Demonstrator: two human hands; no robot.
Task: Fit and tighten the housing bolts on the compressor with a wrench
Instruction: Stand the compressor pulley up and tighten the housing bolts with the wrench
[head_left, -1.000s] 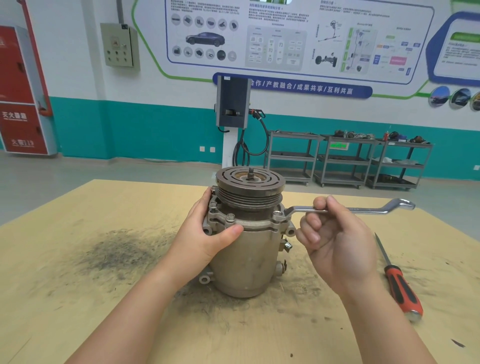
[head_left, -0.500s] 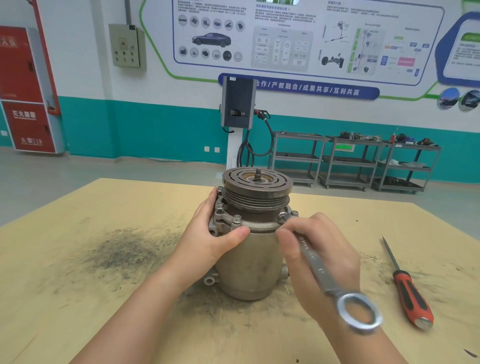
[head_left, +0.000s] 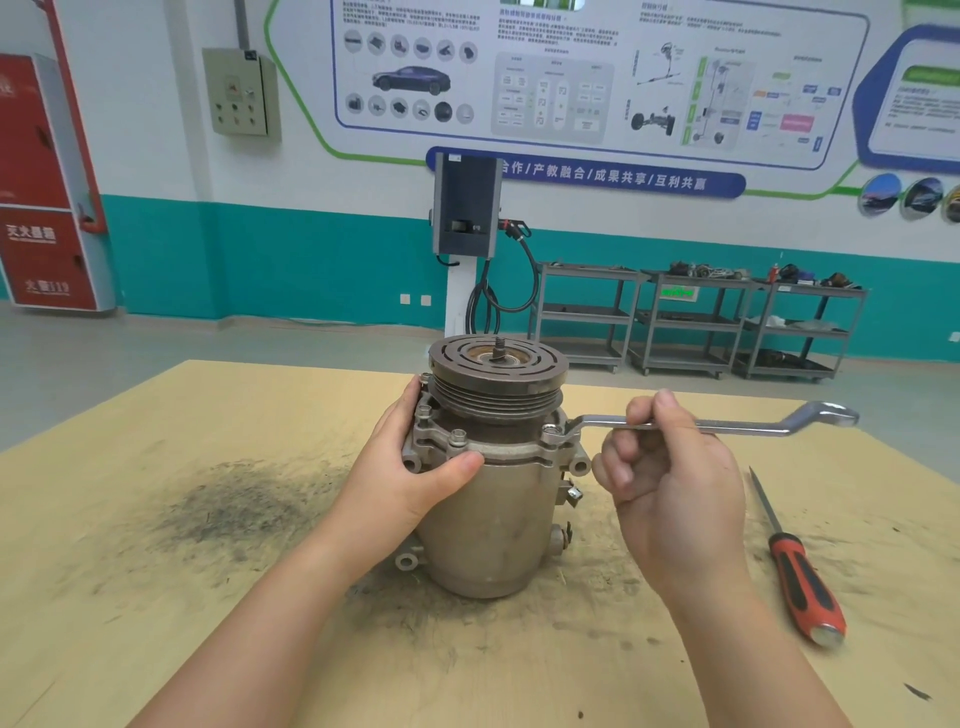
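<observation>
Gripping wrench (head_left: 711, 425), left hand (head_left: 410, 478) steadying compressor (head_left: 493, 499)

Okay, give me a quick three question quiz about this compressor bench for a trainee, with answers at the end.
1. True or false: the wrench lies loose on the table.
2. Which of the hands steadies the compressor?
3. The tool lying to the right is: A hammer, B screwdriver, C pliers.

Key:
1. False; the right hand holds it on a housing bolt.
2. The left hand.
3. B.
</observation>
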